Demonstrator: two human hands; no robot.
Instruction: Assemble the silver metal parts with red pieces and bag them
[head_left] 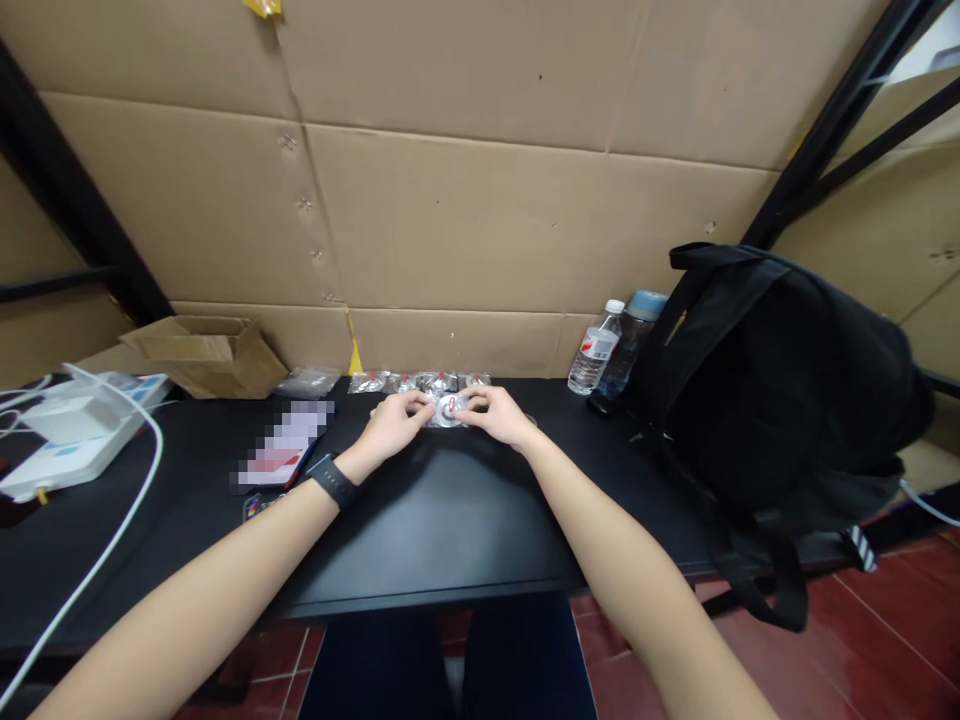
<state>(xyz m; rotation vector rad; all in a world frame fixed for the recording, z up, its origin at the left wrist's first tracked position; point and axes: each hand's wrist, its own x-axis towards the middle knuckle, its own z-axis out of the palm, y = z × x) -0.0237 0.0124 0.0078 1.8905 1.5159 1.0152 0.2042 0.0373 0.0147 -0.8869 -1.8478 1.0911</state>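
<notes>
Between my two hands is a small round silvery item in a clear plastic packet (448, 411), with a red mark on its top. My left hand (396, 428) pinches its left edge between thumb and fingers. From the other side, my right hand (501, 414) grips the right edge in the same way. Just behind it, several similar shiny packets (368, 382) with red marks lie in a row along the back of the black table (450, 530). What exactly the packets contain is too small to make out.
Left of my hands lie a phone (285, 447), a clear plastic bag (309, 382), a brown paper bag (217, 355) and a white power strip (82, 450) with a cable. To the right stand a water bottle (596, 350), a blue-lidded bottle (637, 325) and a black backpack (780, 400). Cardboard (465, 220) walls the back.
</notes>
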